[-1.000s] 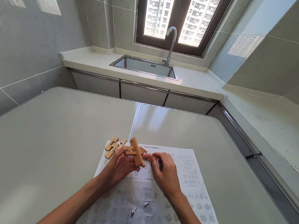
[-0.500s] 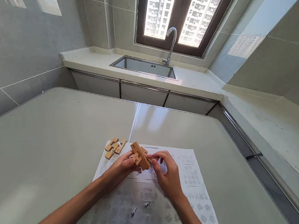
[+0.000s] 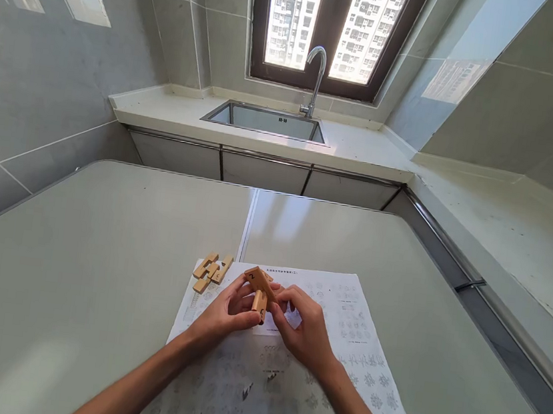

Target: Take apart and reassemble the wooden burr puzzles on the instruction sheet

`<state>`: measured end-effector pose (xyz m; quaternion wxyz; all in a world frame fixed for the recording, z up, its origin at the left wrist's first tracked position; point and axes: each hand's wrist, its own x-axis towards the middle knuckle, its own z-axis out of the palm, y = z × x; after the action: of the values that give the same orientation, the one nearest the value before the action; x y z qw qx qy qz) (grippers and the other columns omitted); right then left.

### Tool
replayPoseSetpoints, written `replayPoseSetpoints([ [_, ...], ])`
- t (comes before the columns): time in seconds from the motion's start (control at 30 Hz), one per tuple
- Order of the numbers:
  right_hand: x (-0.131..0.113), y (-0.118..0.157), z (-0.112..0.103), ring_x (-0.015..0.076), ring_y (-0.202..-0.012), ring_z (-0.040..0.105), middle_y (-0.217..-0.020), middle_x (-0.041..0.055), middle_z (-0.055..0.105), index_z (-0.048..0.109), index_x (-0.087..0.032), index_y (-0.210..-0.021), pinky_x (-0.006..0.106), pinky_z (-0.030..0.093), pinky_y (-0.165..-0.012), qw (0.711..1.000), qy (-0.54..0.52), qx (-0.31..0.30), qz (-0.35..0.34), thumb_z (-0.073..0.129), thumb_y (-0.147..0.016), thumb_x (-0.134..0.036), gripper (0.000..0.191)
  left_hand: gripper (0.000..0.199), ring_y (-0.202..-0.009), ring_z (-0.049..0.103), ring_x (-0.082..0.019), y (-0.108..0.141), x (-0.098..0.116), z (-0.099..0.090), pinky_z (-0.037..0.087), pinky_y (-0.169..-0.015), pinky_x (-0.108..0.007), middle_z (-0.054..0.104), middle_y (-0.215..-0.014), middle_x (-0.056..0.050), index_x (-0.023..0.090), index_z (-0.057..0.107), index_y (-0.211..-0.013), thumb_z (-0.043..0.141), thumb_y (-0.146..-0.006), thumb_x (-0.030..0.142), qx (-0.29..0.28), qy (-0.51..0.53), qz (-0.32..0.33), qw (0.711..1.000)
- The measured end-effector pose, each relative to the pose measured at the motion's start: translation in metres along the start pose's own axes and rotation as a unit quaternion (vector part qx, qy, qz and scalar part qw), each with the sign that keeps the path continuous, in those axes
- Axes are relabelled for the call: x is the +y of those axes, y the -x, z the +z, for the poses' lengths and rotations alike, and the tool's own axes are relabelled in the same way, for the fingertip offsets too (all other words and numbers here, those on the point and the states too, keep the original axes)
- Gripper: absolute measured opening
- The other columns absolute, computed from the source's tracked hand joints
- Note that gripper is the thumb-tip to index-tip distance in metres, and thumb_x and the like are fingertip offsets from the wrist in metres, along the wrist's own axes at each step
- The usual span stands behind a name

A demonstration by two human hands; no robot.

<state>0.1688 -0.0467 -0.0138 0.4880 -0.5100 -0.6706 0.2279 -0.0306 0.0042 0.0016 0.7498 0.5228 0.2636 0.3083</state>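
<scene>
Between my hands, above a printed sheet [image 3: 359, 351], is a small group of joined wooden pieces [image 3: 261, 286], one marked with a 2. My left hand [image 3: 223, 311] is closed around its left side, with the thumb below a short piece that points down toward me. The fingers of my right hand [image 3: 305, 321] pinch its right end. Several loose notched wooden pieces [image 3: 213, 272] lie by the sheet's upper left corner, close together. Where the held pieces interlock is partly hidden by my fingers.
The sheet lies on a pale table [image 3: 98, 266] with a seam down its middle. Beyond the table's far edge are a white counter [image 3: 167, 113], a steel sink [image 3: 267, 122] and a tap [image 3: 317, 81]. Another counter [image 3: 506, 222] runs along the right.
The held wooden pieces have been turned, so the short piece now points down toward me. My left thumb has moved lower, and my right fingers have closed in on the pieces.
</scene>
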Motion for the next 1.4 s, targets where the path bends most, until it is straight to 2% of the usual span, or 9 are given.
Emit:
replayPoseSetpoints([
  [0.23,0.0012,-0.0017,-0.0019,0.0166,-0.066,0.053,-0.074,-0.0009,0.058,0.058,-0.023,-0.082,0.030,0.045,-0.064,0.999,-0.013,0.011,0.032,0.059,-0.101,-0.033,0.021,0.081,-0.137,0.055,-0.035,-0.0009,0.0036,0.0009,0.048,-0.109,-0.046,0.055,-0.153,-0.015,0.028,0.047,-0.149,0.086,-0.081,0.045,-0.037,-0.010,0.016,0.999],
  [0.47,0.0050,-0.0007,-0.0003,0.0164,-0.065,0.054,-0.074,-0.0002,0.060,0.060,-0.022,-0.083,0.030,0.045,-0.063,0.998,0.009,0.025,0.052,0.058,-0.101,-0.036,0.023,0.082,-0.126,0.064,-0.034,-0.0017,0.0022,0.0020,0.053,-0.103,-0.047,0.053,-0.153,-0.016,0.028,0.048,-0.146,0.090,-0.077,0.043,-0.032,0.000,-0.003,0.999],
  [0.63,0.0060,0.0007,0.0006,0.0168,-0.065,0.054,-0.073,-0.0001,0.060,0.060,-0.022,-0.084,0.030,0.045,-0.063,0.998,0.013,0.026,0.059,0.058,-0.101,-0.037,0.023,0.083,-0.123,0.066,-0.034,-0.0019,0.0017,0.0019,0.052,-0.106,-0.049,0.054,-0.152,-0.016,0.028,0.050,-0.145,0.092,-0.075,0.041,-0.029,0.001,-0.008,1.000],
  [0.8,0.0054,0.0006,0.0000,0.0172,-0.064,0.055,-0.073,0.0002,0.062,0.061,-0.022,-0.083,0.030,0.045,-0.064,0.998,0.016,0.025,0.063,0.058,-0.101,-0.037,0.023,0.081,-0.119,0.067,-0.031,-0.0018,-0.0006,0.0014,0.047,-0.112,-0.050,0.056,-0.149,-0.014,0.028,0.053,-0.143,0.093,-0.074,0.036,-0.017,-0.030,0.017,0.999],
  [0.93,0.0041,0.0001,-0.0004,0.0173,-0.064,0.056,-0.072,0.0002,0.062,0.061,-0.022,-0.084,0.030,0.046,-0.064,0.997,0.012,0.024,0.070,0.058,-0.101,-0.038,0.023,0.081,-0.121,0.065,-0.030,-0.0007,-0.0008,0.0030,0.043,-0.117,-0.051,0.057,-0.148,-0.014,0.027,0.053,-0.143,0.094,-0.073,0.036,-0.008,-0.056,0.034,0.998],
  [1.17,0.0007,-0.0001,0.0005,0.0168,-0.063,0.057,-0.070,0.0004,0.063,0.062,-0.022,-0.082,0.029,0.047,-0.061,0.997,0.015,0.030,0.071,0.059,-0.100,-0.038,0.024,0.082,-0.126,0.063,-0.033,0.0014,0.0016,0.0049,0.043,-0.117,-0.051,0.058,-0.149,-0.016,0.026,0.054,-0.145,0.093,-0.073,0.032,0.017,-0.075,0.037,0.996],
  [1.4,-0.0007,0.0011,0.0017,0.0177,-0.063,0.059,-0.071,0.0012,0.065,0.062,-0.022,-0.082,0.030,0.049,-0.062,0.996,0.009,0.034,0.077,0.059,-0.100,-0.039,0.024,0.080,-0.135,0.058,-0.034,0.0003,-0.0031,-0.0011,0.038,-0.122,-0.050,0.062,-0.144,-0.013,0.025,0.056,-0.144,0.093,-0.073,0.030,0.010,-0.093,0.051,0.994],
])
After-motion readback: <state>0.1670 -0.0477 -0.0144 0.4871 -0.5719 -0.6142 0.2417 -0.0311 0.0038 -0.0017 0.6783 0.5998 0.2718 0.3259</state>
